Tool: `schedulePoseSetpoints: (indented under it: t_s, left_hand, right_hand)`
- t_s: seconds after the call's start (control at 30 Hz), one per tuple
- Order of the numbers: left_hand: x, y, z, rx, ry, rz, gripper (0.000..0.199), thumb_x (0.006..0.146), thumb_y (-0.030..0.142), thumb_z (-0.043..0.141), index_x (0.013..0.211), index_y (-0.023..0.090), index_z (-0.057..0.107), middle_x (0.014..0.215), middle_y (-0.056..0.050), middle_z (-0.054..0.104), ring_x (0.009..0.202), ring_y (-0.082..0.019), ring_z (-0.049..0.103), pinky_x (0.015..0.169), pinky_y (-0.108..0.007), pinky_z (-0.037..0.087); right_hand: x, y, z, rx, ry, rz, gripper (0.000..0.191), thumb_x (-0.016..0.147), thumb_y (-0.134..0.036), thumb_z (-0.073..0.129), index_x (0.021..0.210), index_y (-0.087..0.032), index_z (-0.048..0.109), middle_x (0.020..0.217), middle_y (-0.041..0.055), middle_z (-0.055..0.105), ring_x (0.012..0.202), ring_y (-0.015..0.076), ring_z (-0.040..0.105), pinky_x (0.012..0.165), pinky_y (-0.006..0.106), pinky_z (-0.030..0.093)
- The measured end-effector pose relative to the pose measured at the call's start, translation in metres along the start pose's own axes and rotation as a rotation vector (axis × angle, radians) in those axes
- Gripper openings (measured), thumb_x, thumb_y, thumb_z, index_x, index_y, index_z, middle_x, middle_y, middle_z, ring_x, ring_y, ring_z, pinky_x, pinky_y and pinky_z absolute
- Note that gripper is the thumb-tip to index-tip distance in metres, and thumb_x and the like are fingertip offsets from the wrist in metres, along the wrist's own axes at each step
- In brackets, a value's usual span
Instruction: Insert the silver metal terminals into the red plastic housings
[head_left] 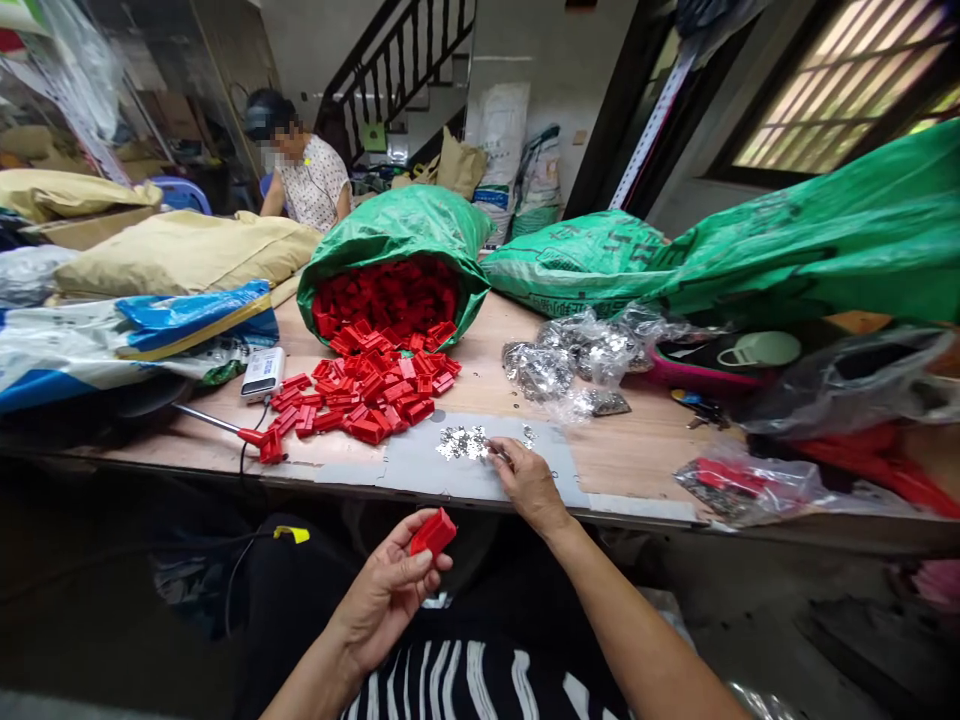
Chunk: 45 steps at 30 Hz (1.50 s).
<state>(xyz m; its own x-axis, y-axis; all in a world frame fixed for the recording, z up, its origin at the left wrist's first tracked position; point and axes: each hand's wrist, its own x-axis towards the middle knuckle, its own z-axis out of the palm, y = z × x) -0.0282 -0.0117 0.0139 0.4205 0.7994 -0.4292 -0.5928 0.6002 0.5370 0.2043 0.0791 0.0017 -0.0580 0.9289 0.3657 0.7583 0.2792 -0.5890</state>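
Note:
In my left hand point(390, 590) is a red plastic block-shaped part point(433, 532), held between thumb and fingers above my lap. My right hand point(529, 485) reaches over the grey sheet point(420, 470) at the table's front edge. Its thumb and fingertips are pinched together at the right side of a small pile of shiny metal pieces point(463, 442). Whatever those fingertips grip is too small to make out. A few more metal bits point(529, 435) lie just beyond that hand. Loose red parts point(367, 390) are heaped on the table behind and left of the sheet.
A green sack point(420, 215) of red parts lies with its mouth toward me. Clear bags of metal pieces point(570, 350) sit right of it. A white power bank point(262, 374) and a rod with a red end point(217, 418) lie left. Across the table is another person point(311, 180).

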Motion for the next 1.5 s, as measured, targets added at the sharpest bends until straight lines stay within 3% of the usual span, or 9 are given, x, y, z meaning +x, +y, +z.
schedulePoseSetpoints:
  t_s: [0.13,0.3,0.5,0.73,0.87,1.0,1.17,1.37,1.5]
  left_hand:
    - [-0.002,-0.009,-0.003,-0.046,-0.040,-0.136,0.041,0.070,0.004,0.072,0.106,0.021,0.060,0.114,-0.009,0.065,0.083,-0.013,0.067,0.075,-0.020,0.050]
    - [0.001,-0.013,-0.001,-0.069,-0.083,-0.156,0.022,0.084,0.026,0.063,0.103,0.018,0.058,0.119,-0.015,0.064,0.089,-0.019,0.069,0.074,-0.024,0.051]
    - [0.005,-0.019,-0.003,-0.034,-0.061,-0.203,0.016,0.086,0.024,0.060,0.099,0.016,0.056,0.121,-0.016,0.063,0.095,-0.025,0.069,0.069,-0.025,0.050]
    - [0.003,-0.019,-0.007,-0.145,-0.101,-0.216,0.053,0.087,0.018,0.055,0.136,0.016,0.035,0.123,-0.019,0.062,0.113,-0.029,0.061,0.099,-0.038,0.044]
    - [0.005,-0.019,-0.009,-0.208,-0.110,-0.221,0.058,0.089,0.019,0.053,0.142,0.018,0.029,0.121,-0.018,0.062,0.117,-0.029,0.058,0.104,-0.039,0.041]
    - [0.009,-0.020,-0.011,-0.217,-0.049,-0.192,0.051,0.090,0.027,0.053,0.139,0.019,0.038,0.121,-0.017,0.062,0.112,-0.028,0.061,0.090,-0.034,0.050]
    - [0.010,-0.020,-0.010,-0.128,0.044,-0.161,0.042,0.089,0.027,0.056,0.130,0.019,0.052,0.117,-0.015,0.064,0.073,-0.014,0.066,0.061,-0.023,0.049]
    - [0.011,-0.022,-0.010,-0.090,0.081,-0.137,0.039,0.088,0.028,0.057,0.124,0.015,0.058,0.125,-0.017,0.060,0.066,-0.011,0.062,0.054,-0.021,0.044]
    - [0.012,-0.022,-0.013,-0.102,0.064,-0.163,0.038,0.085,0.022,0.060,0.122,0.016,0.060,0.132,-0.015,0.056,0.074,-0.013,0.065,0.060,-0.022,0.048]
  right_hand:
    - [0.006,0.023,-0.033,0.024,0.125,0.132,0.019,0.088,-0.029,0.048,0.096,-0.019,0.063,0.097,0.0069,0.070,0.089,0.0210,0.065,0.078,0.032,0.048]
    - [-0.004,0.049,-0.062,-0.146,-0.037,0.234,0.015,0.085,-0.026,0.050,0.089,-0.021,0.064,0.093,0.0042,0.071,0.086,0.0217,0.064,0.076,0.033,0.046]
    - [-0.009,0.050,-0.052,-0.197,-0.100,0.162,0.015,0.084,-0.022,0.052,0.094,-0.022,0.064,0.097,0.0042,0.068,0.090,0.0202,0.062,0.079,0.031,0.045]
    - [-0.004,0.039,-0.045,-0.196,-0.111,0.117,0.011,0.084,-0.023,0.054,0.088,-0.025,0.065,0.092,0.0022,0.067,0.086,0.0194,0.062,0.075,0.030,0.046]
    - [-0.008,0.040,-0.049,-0.121,-0.079,0.106,0.012,0.085,-0.025,0.052,0.087,-0.024,0.064,0.093,0.0030,0.069,0.086,0.0198,0.063,0.077,0.031,0.046]
    - [-0.016,0.040,-0.057,-0.082,-0.068,0.160,0.016,0.088,-0.031,0.049,0.091,-0.024,0.063,0.092,0.0022,0.071,0.083,0.0201,0.065,0.074,0.031,0.046]
    - [-0.025,0.041,-0.060,-0.077,-0.040,0.174,0.017,0.087,-0.033,0.049,0.091,-0.023,0.062,0.090,0.0033,0.071,0.080,0.0199,0.065,0.072,0.031,0.046]
    - [-0.029,0.038,-0.057,-0.077,-0.075,0.177,0.018,0.087,-0.036,0.049,0.088,-0.023,0.062,0.091,0.0038,0.071,0.084,0.0216,0.065,0.076,0.033,0.047]
    - [-0.029,0.036,-0.057,-0.092,-0.098,0.182,0.017,0.087,-0.035,0.049,0.087,-0.024,0.062,0.092,0.0032,0.071,0.085,0.0221,0.065,0.076,0.034,0.047]
